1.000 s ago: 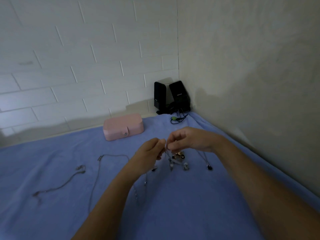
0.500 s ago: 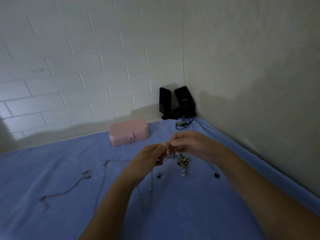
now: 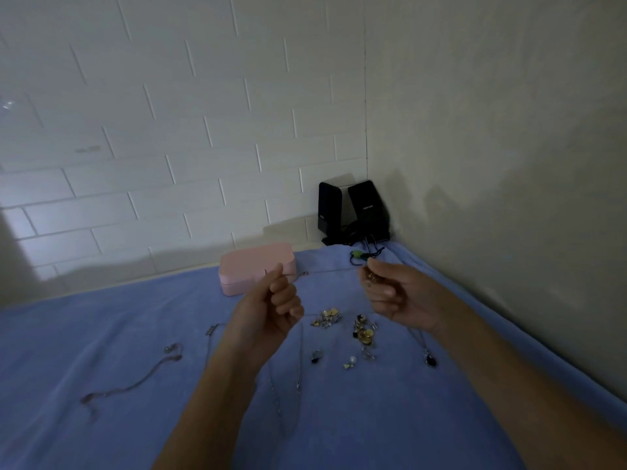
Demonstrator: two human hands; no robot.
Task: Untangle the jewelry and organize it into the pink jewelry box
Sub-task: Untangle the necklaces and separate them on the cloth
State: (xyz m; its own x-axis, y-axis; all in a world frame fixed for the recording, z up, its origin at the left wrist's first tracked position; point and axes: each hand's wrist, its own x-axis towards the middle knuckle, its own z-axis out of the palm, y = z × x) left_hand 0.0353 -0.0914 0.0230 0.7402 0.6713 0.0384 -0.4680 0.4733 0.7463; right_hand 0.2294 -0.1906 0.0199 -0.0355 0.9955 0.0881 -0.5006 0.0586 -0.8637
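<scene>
The pink jewelry box (image 3: 251, 262) lies closed on the blue cloth near the back wall. My left hand (image 3: 268, 310) is raised in front of it and pinches one end of a thin chain (image 3: 298, 273). My right hand (image 3: 393, 290) is raised to the right, its fingers curled round a small gold piece at the chain's other end. The chain runs taut between the two hands. Below them small gold and silver pieces (image 3: 363, 330) lie scattered on the cloth. A necklace with a dark pendant (image 3: 430, 360) lies under my right wrist.
A pinkish chain (image 3: 135, 381) and a silver chain (image 3: 288, 395) lie on the blue cloth (image 3: 101, 334) to the left and centre. Two black speakers (image 3: 353, 212) with cables stand in the back corner. Walls close the back and right sides.
My hands have drawn apart and risen, stretching a chain between them. The cluster of small pieces that hung at my fingers now lies on the cloth.
</scene>
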